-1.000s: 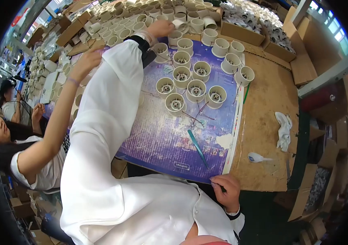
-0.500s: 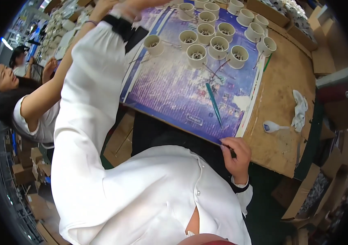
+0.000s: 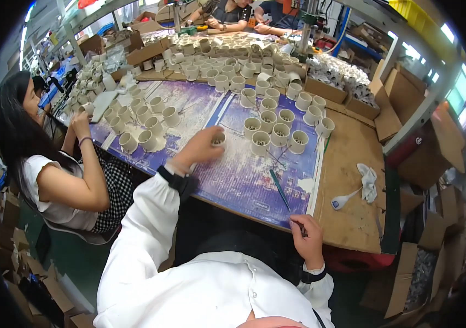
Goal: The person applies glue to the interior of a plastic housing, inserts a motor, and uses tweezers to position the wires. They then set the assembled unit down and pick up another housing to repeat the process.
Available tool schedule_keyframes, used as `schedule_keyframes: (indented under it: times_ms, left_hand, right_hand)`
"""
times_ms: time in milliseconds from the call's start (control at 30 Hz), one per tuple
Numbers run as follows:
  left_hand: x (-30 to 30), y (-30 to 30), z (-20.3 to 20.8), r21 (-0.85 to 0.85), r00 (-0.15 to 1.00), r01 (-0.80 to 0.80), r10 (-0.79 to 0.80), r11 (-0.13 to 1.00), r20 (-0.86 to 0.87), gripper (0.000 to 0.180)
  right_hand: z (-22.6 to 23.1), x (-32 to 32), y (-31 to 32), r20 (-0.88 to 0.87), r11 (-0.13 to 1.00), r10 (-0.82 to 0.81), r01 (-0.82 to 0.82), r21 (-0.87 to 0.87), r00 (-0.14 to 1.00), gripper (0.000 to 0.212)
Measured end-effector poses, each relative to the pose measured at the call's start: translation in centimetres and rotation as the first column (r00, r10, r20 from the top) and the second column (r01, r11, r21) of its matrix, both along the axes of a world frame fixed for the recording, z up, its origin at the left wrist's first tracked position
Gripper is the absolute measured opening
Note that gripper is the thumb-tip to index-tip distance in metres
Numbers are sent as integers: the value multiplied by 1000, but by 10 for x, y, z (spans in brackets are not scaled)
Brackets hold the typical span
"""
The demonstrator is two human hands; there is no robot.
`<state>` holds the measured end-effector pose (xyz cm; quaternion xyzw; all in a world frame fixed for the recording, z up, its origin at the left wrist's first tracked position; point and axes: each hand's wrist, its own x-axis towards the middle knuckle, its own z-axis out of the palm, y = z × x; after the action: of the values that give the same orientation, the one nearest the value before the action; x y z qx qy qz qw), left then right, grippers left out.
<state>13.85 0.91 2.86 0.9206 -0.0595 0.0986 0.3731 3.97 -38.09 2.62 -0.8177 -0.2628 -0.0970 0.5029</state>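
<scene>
My left hand (image 3: 201, 147) reaches over the purple table mat, its fingers curved around a small white cup (image 3: 219, 140). That cup is partly hidden by the hand, which is slightly blurred. To its right stands a group of white cups (image 3: 260, 144) with small metal pieces inside. Thin dark wires (image 3: 274, 159) lie beside them. My right hand (image 3: 308, 238) rests at the table's near edge, thumb and fingers apart, holding nothing. Just beyond it lies a teal pen (image 3: 280, 189).
A co-worker (image 3: 52, 175) sits on the left beside more cups (image 3: 148, 140). Many cups crowd the far side. A white plastic spoon (image 3: 341, 201) and crumpled white cloth (image 3: 367, 183) lie on the brown board (image 3: 348, 224). Cardboard boxes (image 3: 402, 279) stand at right.
My left hand has come back from the far left to the lone cup. The view has tilted up, showing more of the far table. My right hand stays at the edge.
</scene>
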Motion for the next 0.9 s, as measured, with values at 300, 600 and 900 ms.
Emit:
schedule_keyframes:
  times_ms: [300, 600, 900]
  left_hand:
    - [-79, -33, 16, 6, 972, 110, -109, 994, 207, 68]
    - [-87, -59, -9, -241, 1000, -15, 12, 971, -16, 64]
    - [-96, -69, -16, -72, 966, 72, -51, 995, 255, 61]
  right_hand:
    - [26, 15, 40, 236, 981, -26, 71, -181, 972, 20]
    - [7, 9, 71, 128, 990, 3, 16, -140, 992, 22]
    - [-8, 11, 73, 100, 989, 31, -16, -149, 995, 21]
